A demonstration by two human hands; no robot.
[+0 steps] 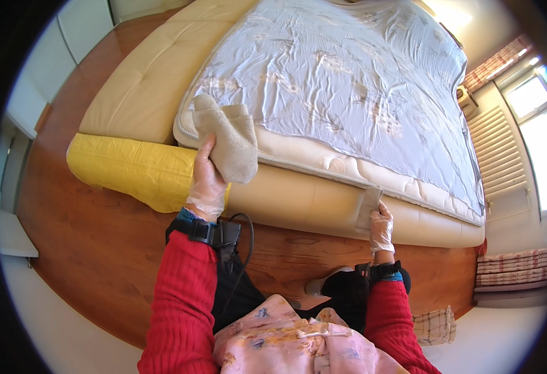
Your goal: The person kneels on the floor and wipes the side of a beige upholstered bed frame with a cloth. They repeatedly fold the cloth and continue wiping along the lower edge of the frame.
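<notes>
In the head view, my left hand [209, 180], in a clear plastic glove, grips a folded beige cloth [233, 145] above the near edge of the bed. My right hand [382, 228], gloved too, holds a thin greyish pad or cloth [368, 208] against the beige upholstered side of the bed frame [297, 198]. A yellow cover [133, 170] wraps the frame's left corner, just left of my left hand. Above the frame lies a cream mattress [311, 152] with corded piping, and a light blue floral sheet [320, 93] is spread over it.
Wood flooring [100, 243] runs around the bed. White cabinets [44, 61] line the left. At the right are a radiator [498, 154], a window [535, 126] and a stack of folded patterned fabric [514, 269]. A plaid cloth item [435, 326] lies near my right elbow.
</notes>
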